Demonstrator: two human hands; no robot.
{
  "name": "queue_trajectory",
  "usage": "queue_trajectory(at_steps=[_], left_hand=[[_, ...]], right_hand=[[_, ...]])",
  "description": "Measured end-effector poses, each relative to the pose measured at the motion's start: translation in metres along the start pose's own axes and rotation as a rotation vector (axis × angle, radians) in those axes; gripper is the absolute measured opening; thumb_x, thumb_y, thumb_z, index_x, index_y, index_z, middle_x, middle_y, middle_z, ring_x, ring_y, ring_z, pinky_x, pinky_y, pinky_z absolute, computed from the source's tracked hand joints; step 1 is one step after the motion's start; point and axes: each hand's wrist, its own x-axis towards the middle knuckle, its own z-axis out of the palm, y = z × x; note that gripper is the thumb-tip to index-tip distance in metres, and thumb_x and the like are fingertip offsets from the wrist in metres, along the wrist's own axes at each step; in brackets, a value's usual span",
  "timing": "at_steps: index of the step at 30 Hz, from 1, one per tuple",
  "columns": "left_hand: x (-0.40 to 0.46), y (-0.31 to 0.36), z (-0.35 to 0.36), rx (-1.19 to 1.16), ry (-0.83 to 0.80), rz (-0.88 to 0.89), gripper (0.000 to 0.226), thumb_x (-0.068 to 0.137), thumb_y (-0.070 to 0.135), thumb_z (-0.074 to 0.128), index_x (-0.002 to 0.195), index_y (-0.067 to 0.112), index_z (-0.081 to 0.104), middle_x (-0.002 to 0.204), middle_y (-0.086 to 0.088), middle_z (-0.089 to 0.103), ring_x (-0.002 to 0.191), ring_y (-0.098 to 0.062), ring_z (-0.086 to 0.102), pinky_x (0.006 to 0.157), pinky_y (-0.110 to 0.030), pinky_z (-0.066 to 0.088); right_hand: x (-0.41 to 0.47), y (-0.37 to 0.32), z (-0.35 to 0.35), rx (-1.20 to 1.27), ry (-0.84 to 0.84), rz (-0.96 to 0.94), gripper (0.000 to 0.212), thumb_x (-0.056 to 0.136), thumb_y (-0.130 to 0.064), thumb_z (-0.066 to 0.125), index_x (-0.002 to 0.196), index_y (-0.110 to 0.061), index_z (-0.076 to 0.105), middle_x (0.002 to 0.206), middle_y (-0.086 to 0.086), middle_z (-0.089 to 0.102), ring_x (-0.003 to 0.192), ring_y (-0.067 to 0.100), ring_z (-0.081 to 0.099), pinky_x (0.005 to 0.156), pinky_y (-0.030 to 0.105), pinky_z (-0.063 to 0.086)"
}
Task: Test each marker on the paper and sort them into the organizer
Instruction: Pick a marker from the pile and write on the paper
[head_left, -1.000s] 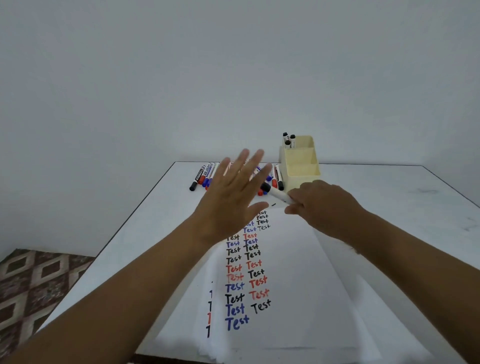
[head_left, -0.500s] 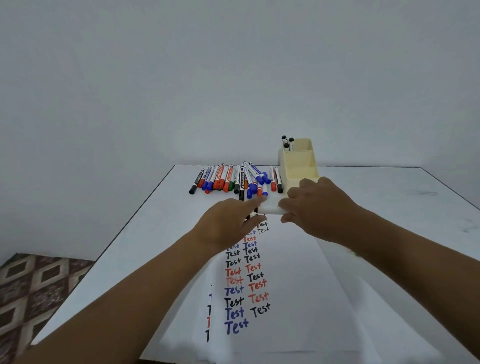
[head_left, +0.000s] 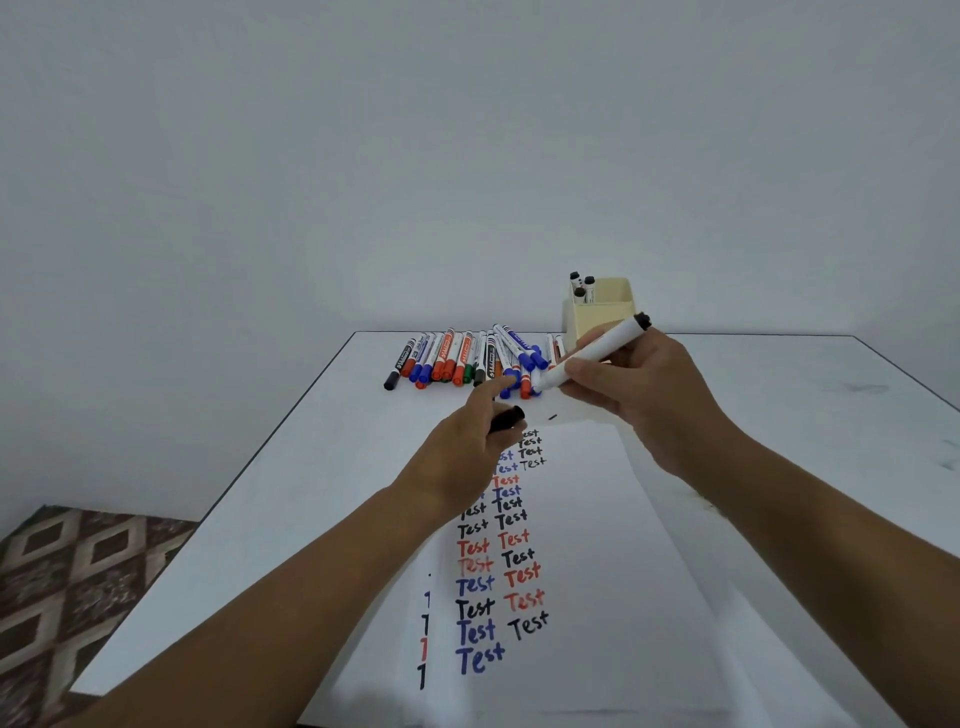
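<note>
- Filling most of the view is a pale wall (head_left: 467, 156), and under it a white table (head_left: 779, 405) runs back to it.
- At the lower left, past the table's edge, there is a floor (head_left: 62, 582) with a brown diamond pattern.
- A sheet of paper (head_left: 623, 571) lies on the table in front of the person, with columns of the word "Test" written in black, red and blue.
- The right hand (head_left: 644, 400) is raised above the far end of the paper, its fingers curled round a white marker (head_left: 592, 353); the marker slants, its dark end up and to the right, its other end pointing down towards the left hand.
- The left hand (head_left: 462, 452) hovers over the top of the written columns, gripping a black cap (head_left: 506, 418) that sticks out past its fingers, apart from the marker.
- A cream organizer (head_left: 602, 312) stands at the back of the table, partly behind the right hand, with three dark-capped markers upright in its rear compartment.
- A row of loose markers (head_left: 467, 358) with black, blue, red and green caps lies flat just left of the organizer, beyond both hands.
- A small black mark (head_left: 552, 417) shows on the table just past the paper's far edge.
</note>
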Motion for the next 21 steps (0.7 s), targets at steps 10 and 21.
queue_trajectory(at_steps=[10,21], left_hand=[[-0.006,0.004,0.0,-0.047,0.047,0.026,0.015,0.103,0.028,0.053,0.115,0.035,0.048,0.116,0.009,0.068,0.103,-0.005,0.062,0.086,-0.024,0.051],[-0.015,0.017,0.005,-0.117,0.07,0.024,0.011,0.103,0.019,0.052,0.11,0.028,0.049,0.092,0.021,0.059,0.085,-0.002,0.059,0.068,-0.013,0.042]], right_hand=[[-0.006,0.011,0.001,-0.184,0.021,-0.055,0.024,0.078,0.003,0.081,0.098,-0.001,0.069,0.09,0.017,0.075,0.09,0.036,0.073,0.088,0.055,0.059],[-0.013,0.018,0.008,-0.394,-0.049,-0.149,0.026,0.075,-0.014,0.087,0.092,-0.02,0.068,0.089,-0.006,0.075,0.085,0.017,0.073,0.083,0.043,0.061]])
